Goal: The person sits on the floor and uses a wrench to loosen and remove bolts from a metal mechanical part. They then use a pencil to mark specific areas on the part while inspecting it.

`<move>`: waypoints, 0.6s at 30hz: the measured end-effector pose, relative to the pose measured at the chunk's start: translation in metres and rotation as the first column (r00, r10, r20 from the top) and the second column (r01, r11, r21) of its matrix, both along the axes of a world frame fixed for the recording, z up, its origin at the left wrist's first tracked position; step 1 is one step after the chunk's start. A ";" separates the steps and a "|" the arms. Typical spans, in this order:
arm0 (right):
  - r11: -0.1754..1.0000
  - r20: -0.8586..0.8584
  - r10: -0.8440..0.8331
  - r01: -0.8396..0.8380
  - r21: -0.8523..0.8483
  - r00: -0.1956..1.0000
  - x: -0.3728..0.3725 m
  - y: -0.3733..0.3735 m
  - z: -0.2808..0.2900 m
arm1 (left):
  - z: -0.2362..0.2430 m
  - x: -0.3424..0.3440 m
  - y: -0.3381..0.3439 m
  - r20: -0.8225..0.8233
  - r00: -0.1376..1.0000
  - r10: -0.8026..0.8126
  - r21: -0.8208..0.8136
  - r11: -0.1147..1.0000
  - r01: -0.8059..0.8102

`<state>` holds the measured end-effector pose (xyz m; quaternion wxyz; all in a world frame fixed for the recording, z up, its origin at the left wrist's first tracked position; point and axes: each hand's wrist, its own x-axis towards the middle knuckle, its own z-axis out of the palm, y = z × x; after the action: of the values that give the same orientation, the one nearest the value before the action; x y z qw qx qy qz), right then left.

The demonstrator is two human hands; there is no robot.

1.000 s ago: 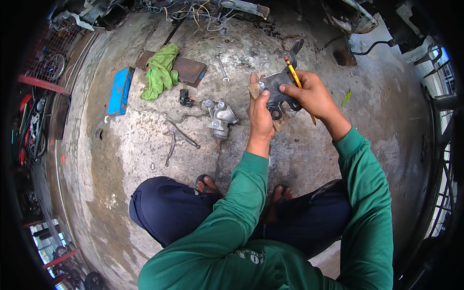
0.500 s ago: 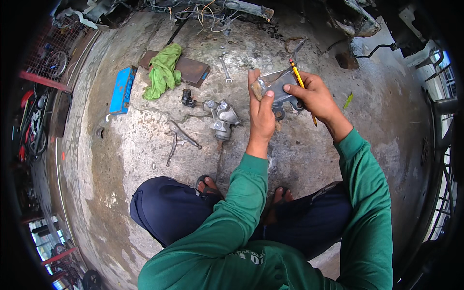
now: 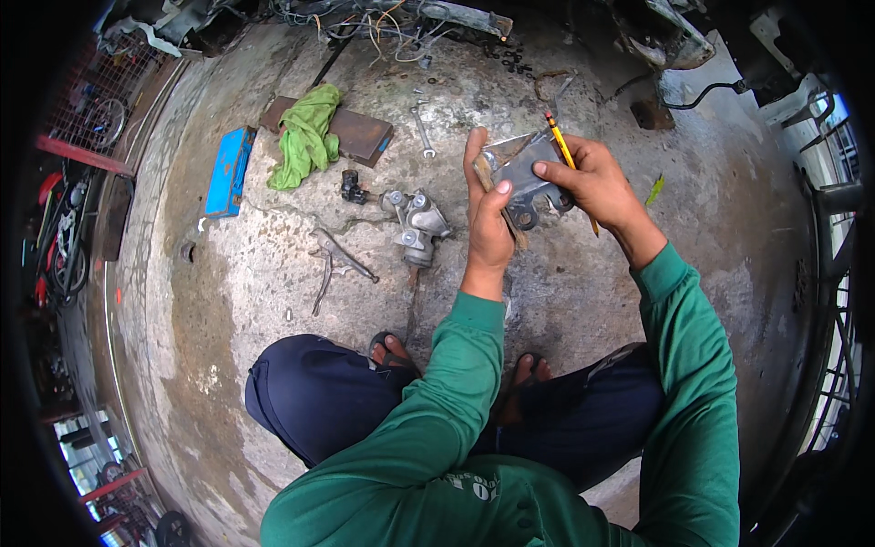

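A grey metal plate (image 3: 523, 173) is held out in front of me between both hands. Round holes and rounded cut-outs show along its near edge. My left hand (image 3: 490, 232) grips its left side, thumb on top and fingers along the far side. A rough brown strip (image 3: 485, 173), whose material I cannot make out, lies along that side by the thumb. My right hand (image 3: 602, 187) is closed on the plate's right side, thumb pressed on its face. A yellow pencil (image 3: 561, 144) with a red end is tucked between the right fingers, slanting across the plate's right edge.
Left of my hands on the concrete lie a grey metal assembly (image 3: 421, 226), locking pliers (image 3: 335, 264) and a spanner (image 3: 425, 135). Farther left are a green cloth (image 3: 305, 141) over a brown slab (image 3: 363, 135) and a blue case (image 3: 230, 171). Wires (image 3: 387, 32) hang beyond.
The plate has tilted in my hands, so its glare is gone and its holed near edge shows more. My left thumb has shifted slightly toward me. The pencil stays in my right hand.
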<state>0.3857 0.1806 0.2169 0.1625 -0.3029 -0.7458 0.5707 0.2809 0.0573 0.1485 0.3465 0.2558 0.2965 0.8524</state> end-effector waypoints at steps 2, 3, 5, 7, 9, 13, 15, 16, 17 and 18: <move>1.000 0.001 -0.002 0.002 0.004 1.000 -0.001 -0.001 0.001 | 0.004 0.001 -0.002 0.086 0.995 -0.042 0.044 0.998 0.038; 1.000 0.001 -0.003 0.003 0.007 1.000 -0.002 -0.002 0.001 | 0.006 0.002 -0.002 0.119 0.992 -0.037 0.045 0.998 0.032; 0.999 0.004 -0.003 0.002 0.040 1.000 -0.002 -0.003 0.003 | 0.009 0.003 -0.002 0.144 0.989 -0.034 0.034 0.999 0.029; 0.998 0.010 0.000 0.000 0.061 1.000 -0.002 -0.002 0.003 | 0.010 0.003 -0.002 0.126 0.991 -0.033 0.008 0.999 0.033; 0.998 0.021 0.003 -0.004 0.070 1.000 -0.002 0.000 0.003 | 0.008 0.002 -0.001 0.124 0.991 -0.046 -0.002 0.999 0.047; 0.996 0.024 -0.006 0.004 0.085 1.000 -0.003 -0.006 0.009 | 0.000 0.002 0.001 0.144 0.988 -0.045 0.006 0.999 0.045; 0.997 -0.007 -0.012 0.013 0.077 1.000 -0.003 -0.008 0.006 | -0.005 0.001 0.002 0.095 0.995 -0.018 -0.023 1.000 0.021; 0.996 0.006 -0.002 0.001 0.090 1.000 -0.003 -0.007 0.004 | -0.008 0.001 0.003 0.070 0.998 -0.004 -0.038 0.999 0.007; 0.995 0.018 0.008 -0.010 0.103 1.000 -0.003 -0.007 0.003 | -0.012 0.000 0.004 0.037 0.999 0.018 -0.055 0.998 -0.016; 0.993 0.030 0.018 -0.022 0.117 0.999 -0.003 -0.006 0.003 | -0.016 0.000 0.005 0.004 0.999 0.040 -0.071 0.997 -0.039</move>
<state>0.3828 0.1743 0.2196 0.1632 -0.2937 -0.7832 0.5231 0.2806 0.0628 0.1326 0.3391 0.2350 0.3306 0.8488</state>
